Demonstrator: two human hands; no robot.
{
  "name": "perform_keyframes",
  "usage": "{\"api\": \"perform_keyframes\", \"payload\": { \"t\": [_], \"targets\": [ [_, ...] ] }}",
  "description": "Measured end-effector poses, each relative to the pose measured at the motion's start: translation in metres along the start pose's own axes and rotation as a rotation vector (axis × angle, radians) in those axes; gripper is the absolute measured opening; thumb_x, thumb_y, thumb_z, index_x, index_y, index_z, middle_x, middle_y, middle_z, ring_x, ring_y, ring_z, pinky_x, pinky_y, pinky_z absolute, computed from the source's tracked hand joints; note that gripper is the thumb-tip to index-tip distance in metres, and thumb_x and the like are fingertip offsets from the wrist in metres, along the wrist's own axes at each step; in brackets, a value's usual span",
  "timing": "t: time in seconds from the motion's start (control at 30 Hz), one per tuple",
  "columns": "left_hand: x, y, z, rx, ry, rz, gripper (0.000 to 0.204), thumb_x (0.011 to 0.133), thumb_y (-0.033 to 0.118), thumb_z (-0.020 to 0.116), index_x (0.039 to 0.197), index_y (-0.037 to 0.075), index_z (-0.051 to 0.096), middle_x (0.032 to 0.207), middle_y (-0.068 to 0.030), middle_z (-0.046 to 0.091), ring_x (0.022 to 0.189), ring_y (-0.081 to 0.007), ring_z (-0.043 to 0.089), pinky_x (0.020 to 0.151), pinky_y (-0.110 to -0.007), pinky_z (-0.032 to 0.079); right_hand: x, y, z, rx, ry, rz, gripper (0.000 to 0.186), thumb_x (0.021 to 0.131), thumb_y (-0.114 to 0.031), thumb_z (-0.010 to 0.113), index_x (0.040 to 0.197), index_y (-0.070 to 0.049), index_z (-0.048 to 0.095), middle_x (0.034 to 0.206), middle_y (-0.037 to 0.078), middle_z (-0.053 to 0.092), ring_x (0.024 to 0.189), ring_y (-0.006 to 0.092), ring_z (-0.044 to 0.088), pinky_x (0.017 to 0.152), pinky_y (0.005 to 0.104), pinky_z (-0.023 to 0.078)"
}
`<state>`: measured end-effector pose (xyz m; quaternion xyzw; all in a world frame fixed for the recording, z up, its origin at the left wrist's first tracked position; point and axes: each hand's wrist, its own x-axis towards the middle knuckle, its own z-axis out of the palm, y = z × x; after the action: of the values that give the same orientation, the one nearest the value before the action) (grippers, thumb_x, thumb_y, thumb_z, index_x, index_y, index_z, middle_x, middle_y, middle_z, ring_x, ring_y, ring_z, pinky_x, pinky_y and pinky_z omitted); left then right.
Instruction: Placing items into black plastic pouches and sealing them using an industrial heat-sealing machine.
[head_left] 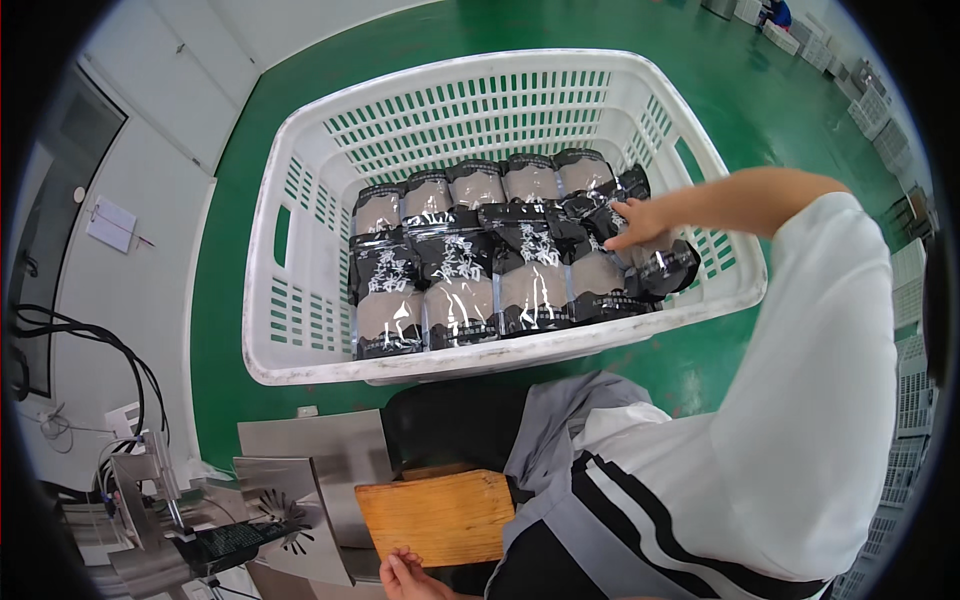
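My right hand [628,222] grips a black-and-beige plastic pouch [660,270] at the right end of a white perforated plastic basket [505,340]. Several similar upright-printed pouches [455,280] fill the basket in two rows, a few at the right lying askew. Below, my left hand [407,572] holds the lower edge of a light wooden board [432,510], its fingertips over the edge. The board lies beside a flat steel plate [340,430] at the machine.
A steel machine with a small black chute [225,540] and cables stands at lower left. A white wall with a clipboard [112,222] is left. Stacked crates [908,400] line the far right; a person [778,15] is in the far background on the green floor [720,370].
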<state>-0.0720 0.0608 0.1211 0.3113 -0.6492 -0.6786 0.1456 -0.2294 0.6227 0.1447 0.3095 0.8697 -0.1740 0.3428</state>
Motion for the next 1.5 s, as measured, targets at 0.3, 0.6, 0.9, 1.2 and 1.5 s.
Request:
{"api": "perform_keyframes", "payload": {
  "t": [0.3, 0.6, 0.9, 1.2, 1.5],
  "targets": [
    [0.004, -0.004, 0.008, -0.013, -0.065, 0.018, 0.016, 0.087, 0.015, 0.062, 0.087, -0.001, 0.061, 0.074, -0.0037, 0.059, 0.063, -0.0099, 0.050, 0.059, -0.022, 0.041, 0.035, -0.010, 0.077, 0.410, 0.323, -0.203, 0.095, 0.067, -0.060, 0.063, 0.142, -0.019, 0.022, 0.147, 0.019, 0.013, 0.134, 0.0335, 0.021, 0.108, 0.0389, 0.022],
    [-0.003, -0.002, -0.007, -0.018, -0.034, 0.031, 0.014, 0.087, 0.014, 0.061, 0.089, 0.000, 0.061, 0.076, -0.0054, 0.061, 0.065, -0.0105, 0.053, 0.060, -0.022, 0.043, 0.021, -0.055, 0.020, -0.397, 0.154, -0.227, 0.073, 0.086, -0.065, 0.029, 0.109, -0.003, 0.061, 0.106, 0.023, 0.059, 0.099, 0.0355, 0.057, 0.088, 0.0443, 0.042],
    [-0.013, 0.001, -0.033, -0.028, 0.109, 0.122, 0.015, 0.090, 0.011, 0.053, 0.089, -0.003, 0.058, 0.077, -0.0092, 0.059, 0.064, -0.0113, 0.050, 0.059, -0.023, 0.042, 0.029, -0.178, 0.095, -0.236, 0.404, -0.851, 0.060, 0.087, -0.053, 0.041, 0.138, -0.022, 0.031, 0.147, 0.005, 0.022, 0.136, 0.0300, 0.016, 0.106, 0.0555, 0.014],
    [-0.080, 0.001, -0.127, 0.094, 0.657, 0.047, 0.013, 0.088, 0.009, 0.054, 0.083, -0.001, 0.058, 0.073, -0.0072, 0.059, 0.064, -0.0110, 0.052, 0.056, -0.022, 0.043, 0.095, -0.226, 0.115, -0.247, 0.477, -1.084, 0.053, 0.092, -0.043, 0.036, 0.140, -0.020, 0.028, 0.148, 0.008, 0.019, 0.137, 0.0287, 0.015, 0.107, 0.0519, 0.012],
    [-0.186, -0.152, -0.206, 0.669, 1.434, -0.213, 0.039, 0.082, 0.023, 0.063, 0.109, -0.003, 0.053, 0.108, -0.0235, 0.054, 0.099, -0.0361, 0.052, 0.089, -0.040, 0.041, 0.061, -0.318, -0.027, 0.430, 0.371, -1.296, 0.038, 0.094, -0.028, 0.040, 0.116, -0.001, 0.056, 0.113, 0.009, 0.059, 0.101, 0.0188, 0.056, 0.093, 0.0317, 0.039]
  ]
}}
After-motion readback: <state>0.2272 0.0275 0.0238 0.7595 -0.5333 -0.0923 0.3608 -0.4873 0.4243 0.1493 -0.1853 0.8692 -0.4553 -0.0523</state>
